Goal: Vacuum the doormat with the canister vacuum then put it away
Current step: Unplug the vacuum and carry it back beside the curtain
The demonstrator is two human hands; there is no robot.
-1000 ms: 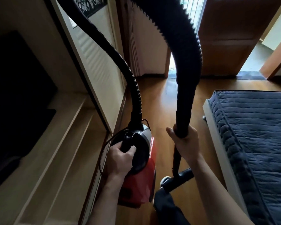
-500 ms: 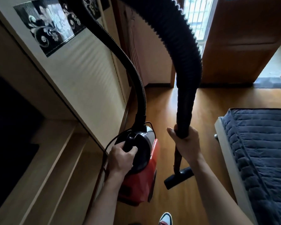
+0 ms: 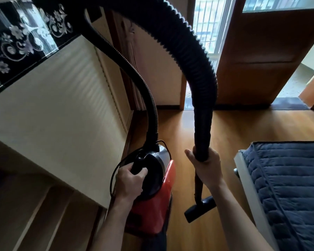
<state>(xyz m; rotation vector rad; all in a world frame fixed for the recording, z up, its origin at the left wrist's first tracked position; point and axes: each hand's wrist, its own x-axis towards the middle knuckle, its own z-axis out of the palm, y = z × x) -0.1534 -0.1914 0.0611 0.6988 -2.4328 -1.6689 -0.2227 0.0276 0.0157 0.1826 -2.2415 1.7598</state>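
Hose runs off the top edge — canister handle mostly hidden inside the left hand.

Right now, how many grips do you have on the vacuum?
2. The left grip, a bare hand, holds the black carry handle atop the red canister vacuum; the right grip holds the rigid end of the black ribbed hose, above the black floor nozzle.

Pretty dim indoors, lit mostly from the barred window up top, blown out white. Soft glare streak on the wooden floor right below it. Shiny reflections on the floral panel. Deep shadow in the shelf recess lower left, red canister vacuum kinda muddy in the shade. Heavy fisheye bending at the edges; vacuum hose near the lens a bit soft.
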